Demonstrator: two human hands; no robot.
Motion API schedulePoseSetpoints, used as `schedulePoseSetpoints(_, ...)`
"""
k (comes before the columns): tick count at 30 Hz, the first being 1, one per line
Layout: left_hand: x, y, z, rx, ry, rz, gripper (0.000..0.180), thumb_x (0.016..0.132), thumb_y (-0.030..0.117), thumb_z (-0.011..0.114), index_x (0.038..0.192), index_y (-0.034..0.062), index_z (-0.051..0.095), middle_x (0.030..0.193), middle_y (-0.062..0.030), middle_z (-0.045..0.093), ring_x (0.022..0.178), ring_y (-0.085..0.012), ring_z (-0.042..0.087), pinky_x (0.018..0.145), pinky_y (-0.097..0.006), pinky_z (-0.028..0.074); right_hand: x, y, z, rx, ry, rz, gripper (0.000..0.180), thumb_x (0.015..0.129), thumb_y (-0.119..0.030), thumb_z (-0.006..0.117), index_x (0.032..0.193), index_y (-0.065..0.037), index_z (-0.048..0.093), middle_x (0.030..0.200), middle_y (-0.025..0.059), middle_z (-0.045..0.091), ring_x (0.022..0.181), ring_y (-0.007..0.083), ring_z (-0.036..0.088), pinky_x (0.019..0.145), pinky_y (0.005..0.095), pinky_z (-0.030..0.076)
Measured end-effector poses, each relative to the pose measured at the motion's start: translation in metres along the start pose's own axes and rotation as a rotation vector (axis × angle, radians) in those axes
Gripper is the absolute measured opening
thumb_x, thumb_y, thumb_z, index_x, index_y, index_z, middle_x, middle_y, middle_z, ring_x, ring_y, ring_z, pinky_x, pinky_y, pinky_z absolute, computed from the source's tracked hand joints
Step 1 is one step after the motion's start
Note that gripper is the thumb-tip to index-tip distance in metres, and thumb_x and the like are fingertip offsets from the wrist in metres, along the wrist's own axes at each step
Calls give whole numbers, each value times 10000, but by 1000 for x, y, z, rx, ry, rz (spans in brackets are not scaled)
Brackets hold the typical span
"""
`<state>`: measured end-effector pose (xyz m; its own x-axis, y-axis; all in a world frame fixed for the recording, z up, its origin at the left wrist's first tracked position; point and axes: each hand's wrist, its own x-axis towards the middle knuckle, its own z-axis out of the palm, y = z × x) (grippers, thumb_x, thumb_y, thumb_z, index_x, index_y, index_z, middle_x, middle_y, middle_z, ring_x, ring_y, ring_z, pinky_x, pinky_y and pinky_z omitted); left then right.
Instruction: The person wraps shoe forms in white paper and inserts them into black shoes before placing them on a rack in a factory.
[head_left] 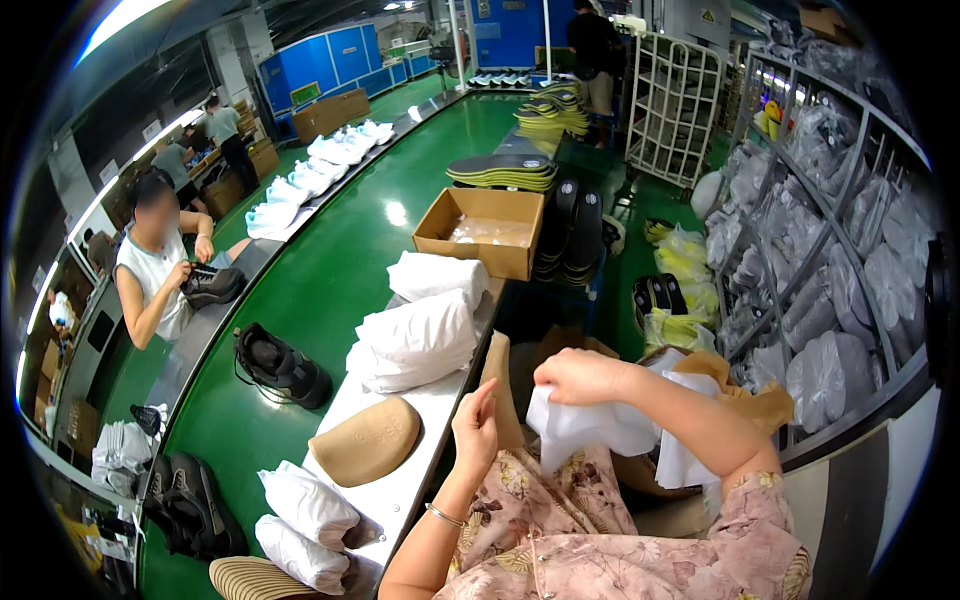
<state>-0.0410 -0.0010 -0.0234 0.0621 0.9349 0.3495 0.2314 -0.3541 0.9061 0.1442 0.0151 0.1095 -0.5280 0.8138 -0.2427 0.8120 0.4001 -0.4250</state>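
Observation:
My right hand (580, 378) is closed, pinching a thin white sheet (580, 425) that looks like tissue paper and hangs over my lap. My left hand (475, 430) is raised beside the bench edge, one digit pointing up and the other fingers curled; anything inside them is hidden. Just right of it rises a smooth tan shape (502, 385), partly covered. On the white ledge to the left lies a tan, rounded shoe-form-like piece (367, 440). White wrapped bundles (418, 338) sit beyond it, and more white bundles (307, 525) lie nearer me.
A green conveyor belt (330, 300) carries a black shoe (280, 365) and dark shoes (195, 505). An open cardboard box (480, 232) stands ahead, with stacked insoles (503, 171) behind. A metal rack (830, 210) of bagged items is right. Across the belt, a person (155, 260) handles a shoe.

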Motion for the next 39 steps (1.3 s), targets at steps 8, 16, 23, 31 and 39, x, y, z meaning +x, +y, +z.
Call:
schedulePoseSetpoints(8,17,7,-12,-773,-205,-346,176,849,18,551,1017,25,603,888,-26,617,775,-75,558,698,-201,460,11,-19,-59,686,-389,-175,139,820,-90,498,825,-10,612,701,-26,562,649,51,492,578,226,427)
schedulePoseSetpoints(16,-2,8,-25,-957,-410,-465,236,873,172,524,1049,22,573,985,-86,616,852,-145,598,760,-282,492,41,50,-27,515,-147,175,350,811,-369,639,744,-25,652,676,-16,586,615,68,507,582,244,428)
schedulePoseSetpoints(23,0,55,-34,-1351,-347,-821,306,867,225,526,1090,17,550,999,-96,611,854,-172,604,763,-302,495,37,72,14,709,60,133,328,821,-319,638,760,3,657,676,-18,586,640,56,493,605,232,415)
schedulePoseSetpoints(31,-9,-6,-16,-1142,-428,-671,574,896,480,374,1231,21,459,1090,-132,571,951,-249,582,810,-349,489,42,94,52,867,256,125,309,831,-306,628,740,-11,656,646,-65,521,611,34,417,550,221,358)
schedulePoseSetpoints(39,-16,49,-10,-1385,-306,-863,812,820,693,269,1257,26,423,1156,-146,523,1012,-246,545,847,-371,468,44,106,80,753,549,267,313,826,-299,619,721,-5,635,618,-37,541,599,60,445,548,243,382)
